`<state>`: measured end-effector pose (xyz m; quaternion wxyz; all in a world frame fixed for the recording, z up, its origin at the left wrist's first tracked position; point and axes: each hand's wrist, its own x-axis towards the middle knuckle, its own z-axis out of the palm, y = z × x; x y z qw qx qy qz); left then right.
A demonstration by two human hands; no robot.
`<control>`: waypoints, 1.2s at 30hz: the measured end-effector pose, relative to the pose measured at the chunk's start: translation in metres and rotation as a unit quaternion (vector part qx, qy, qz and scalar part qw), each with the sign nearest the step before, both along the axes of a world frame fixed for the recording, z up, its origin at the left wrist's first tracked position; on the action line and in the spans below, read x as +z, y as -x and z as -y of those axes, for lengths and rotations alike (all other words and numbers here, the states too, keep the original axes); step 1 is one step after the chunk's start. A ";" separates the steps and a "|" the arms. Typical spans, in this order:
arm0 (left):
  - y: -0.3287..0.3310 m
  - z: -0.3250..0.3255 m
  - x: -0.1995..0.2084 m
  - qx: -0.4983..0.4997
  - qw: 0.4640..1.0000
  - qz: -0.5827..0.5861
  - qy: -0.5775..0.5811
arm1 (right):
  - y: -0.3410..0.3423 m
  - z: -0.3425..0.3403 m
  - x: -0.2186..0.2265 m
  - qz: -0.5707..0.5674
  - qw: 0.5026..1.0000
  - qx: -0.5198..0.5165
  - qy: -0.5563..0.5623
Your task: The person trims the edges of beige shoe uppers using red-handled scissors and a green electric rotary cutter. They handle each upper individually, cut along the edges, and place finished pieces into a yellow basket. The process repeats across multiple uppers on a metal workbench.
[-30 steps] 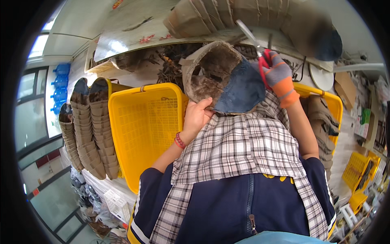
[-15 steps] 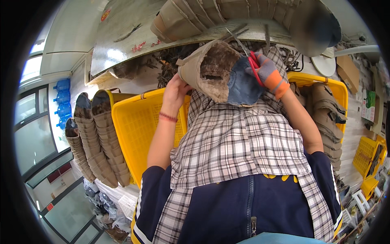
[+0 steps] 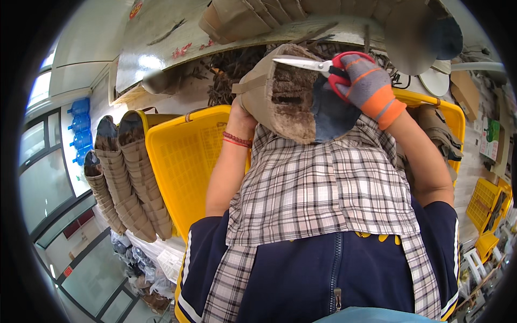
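Note:
A tan boot upper (image 3: 256, 86) with brown fur lining and a dark blue section on its right is held over my lap, its open end facing me. My bare left hand (image 3: 242, 116), with a beaded bracelet at the wrist, grips it by the left side; most of those fingers are hidden behind it. In a grey and orange glove, my right hand (image 3: 367, 86) is closed round the red handles of a pair of scissors (image 3: 304, 65). Their blades lie nearly together, pointing left across the upper part of the fur opening.
Ahead stands a worktable (image 3: 161, 46) with a long row of nested tan uppers (image 3: 280, 16). Yellow baskets (image 3: 183, 156) flank me on both sides, the right one holding more uppers (image 3: 439, 129). Tall stacks of uppers (image 3: 126, 183) stand at left. Dark scraps (image 3: 229, 83) gather below the table edge.
The scissors have swung from pointing up and away to pointing left, over the fur opening. My right hand has turned and risen slightly. My left hand still holds the boot upper.

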<state>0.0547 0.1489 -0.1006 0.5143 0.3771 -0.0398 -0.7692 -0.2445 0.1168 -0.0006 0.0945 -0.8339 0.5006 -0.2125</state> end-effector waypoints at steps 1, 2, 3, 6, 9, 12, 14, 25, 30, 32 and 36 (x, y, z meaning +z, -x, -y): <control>-0.004 -0.003 -0.003 -0.002 0.999 -0.047 0.017 | 0.005 0.001 -0.003 0.012 1.000 -0.003 0.015; -0.009 -0.007 -0.007 -0.004 0.995 -0.094 0.034 | 0.007 0.000 0.000 -0.021 1.000 -0.004 0.016; -0.012 -0.009 -0.007 -0.007 0.989 -0.141 0.051 | 0.009 -0.001 0.006 -0.054 0.998 -0.006 0.017; -0.006 -0.016 -0.008 0.013 0.987 -0.147 0.070 | 0.013 -0.002 0.010 -0.155 0.987 0.025 0.026; -0.001 -0.016 -0.002 0.020 0.992 -0.106 0.062 | 0.005 -0.001 0.012 -0.178 0.980 0.067 0.061; -0.002 -0.014 -0.005 0.012 0.994 -0.085 0.061 | -0.007 0.001 0.013 -0.207 0.973 0.075 0.074; -0.004 -0.014 -0.006 0.012 0.994 -0.089 0.057 | -0.012 0.002 0.012 -0.228 0.966 0.079 0.091; -0.003 -0.013 -0.003 0.002 0.993 -0.108 0.050 | -0.028 0.008 0.019 -0.306 0.945 0.094 0.062; 0.003 -0.013 0.005 0.026 0.998 -0.049 0.030 | -0.027 0.008 0.018 -0.302 0.947 0.094 0.052; 0.003 -0.012 0.002 0.030 0.999 -0.027 0.029 | -0.027 0.008 0.017 -0.297 0.950 0.093 0.040; -0.003 -0.012 -0.004 0.020 0.997 -0.063 0.032 | -0.025 0.004 0.025 -0.279 0.958 0.050 -0.037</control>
